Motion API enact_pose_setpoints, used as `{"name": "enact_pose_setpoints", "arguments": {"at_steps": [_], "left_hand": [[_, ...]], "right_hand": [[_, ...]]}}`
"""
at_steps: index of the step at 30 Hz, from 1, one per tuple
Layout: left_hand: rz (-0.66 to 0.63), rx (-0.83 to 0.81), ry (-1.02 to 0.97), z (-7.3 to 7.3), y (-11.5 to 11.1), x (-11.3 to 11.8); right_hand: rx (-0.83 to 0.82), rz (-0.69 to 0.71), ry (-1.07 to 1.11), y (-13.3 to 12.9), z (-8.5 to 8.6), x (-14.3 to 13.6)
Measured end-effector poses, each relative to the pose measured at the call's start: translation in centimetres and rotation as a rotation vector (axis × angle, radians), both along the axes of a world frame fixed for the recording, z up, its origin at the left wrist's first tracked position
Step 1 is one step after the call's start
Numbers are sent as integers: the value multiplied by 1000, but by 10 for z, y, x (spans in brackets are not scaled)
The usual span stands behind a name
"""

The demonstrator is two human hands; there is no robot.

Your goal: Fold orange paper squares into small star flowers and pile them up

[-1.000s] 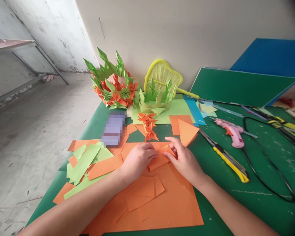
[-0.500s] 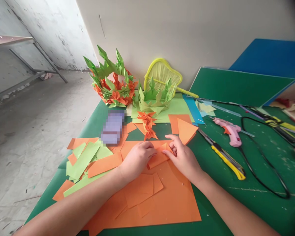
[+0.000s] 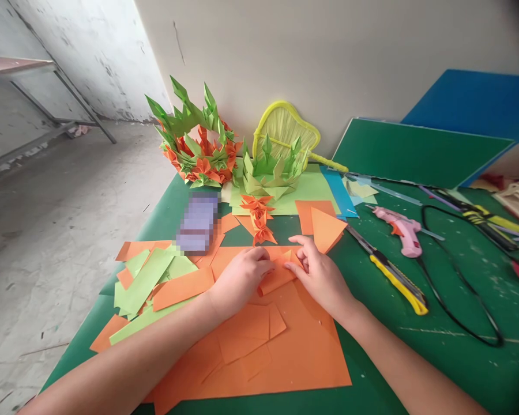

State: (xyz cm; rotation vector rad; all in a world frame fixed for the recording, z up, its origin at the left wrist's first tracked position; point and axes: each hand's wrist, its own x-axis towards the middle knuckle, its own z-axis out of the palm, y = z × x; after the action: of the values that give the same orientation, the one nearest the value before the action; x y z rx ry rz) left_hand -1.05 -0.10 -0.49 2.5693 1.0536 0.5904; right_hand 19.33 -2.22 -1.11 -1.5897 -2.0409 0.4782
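Note:
Between my two hands is a small piece of orange paper [image 3: 277,280], partly folded over, with a curled lower edge. My left hand [image 3: 243,278] is closed on its left side, the fingers bent together. At its right side my right hand [image 3: 318,274] pinches the paper between thumb and fingers. Under both lies a large orange sheet [image 3: 305,357] with loose orange pieces [image 3: 246,334] on it. Just beyond my hands sit several folded orange paper flowers [image 3: 260,219] in a row.
Paper scraps [image 3: 145,279] and a blurred phone-like object [image 3: 199,223] lie left. Behind stand a green-and-orange paper crown [image 3: 199,150], a green one [image 3: 272,176] and a yellow fan [image 3: 285,129]. To the right are a yellow utility knife [image 3: 398,282] and a pink glue gun [image 3: 402,230] with its cord.
The view has shifted very slightly. Both hands stay on the orange paper, with no clear movement.

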Motion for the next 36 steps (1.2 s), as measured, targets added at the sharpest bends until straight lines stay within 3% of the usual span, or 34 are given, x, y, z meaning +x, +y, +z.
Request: {"name": "enact_pose_setpoints", "arguments": {"at_steps": [4, 8, 11, 13, 15, 22, 31, 36], "left_hand": [[1, -20, -8, -1, 2, -1], [-4, -33, -35, -1, 2, -2], [-6, -49, -50, 0, 2, -2], [-2, -66, -54, 1, 2, -1], [3, -79, -60, 2, 2, -1], [-1, -106, -73, 0, 3, -2], [1, -77, -59, 1, 3, -2], [-58, -33, -61, 0, 6, -3]], "right_hand": [[43, 4, -48, 1, -1, 3], [236, 56, -96, 1, 2, 10], [332, 285, -116, -1, 8, 13], [305, 437, -135, -3, 12, 13], [274, 504, -157, -4, 14, 13], [313, 600, -211, -4, 15, 22], [262, 582, -206, -4, 15, 18], [328, 615, -217, -3, 14, 27]]}}
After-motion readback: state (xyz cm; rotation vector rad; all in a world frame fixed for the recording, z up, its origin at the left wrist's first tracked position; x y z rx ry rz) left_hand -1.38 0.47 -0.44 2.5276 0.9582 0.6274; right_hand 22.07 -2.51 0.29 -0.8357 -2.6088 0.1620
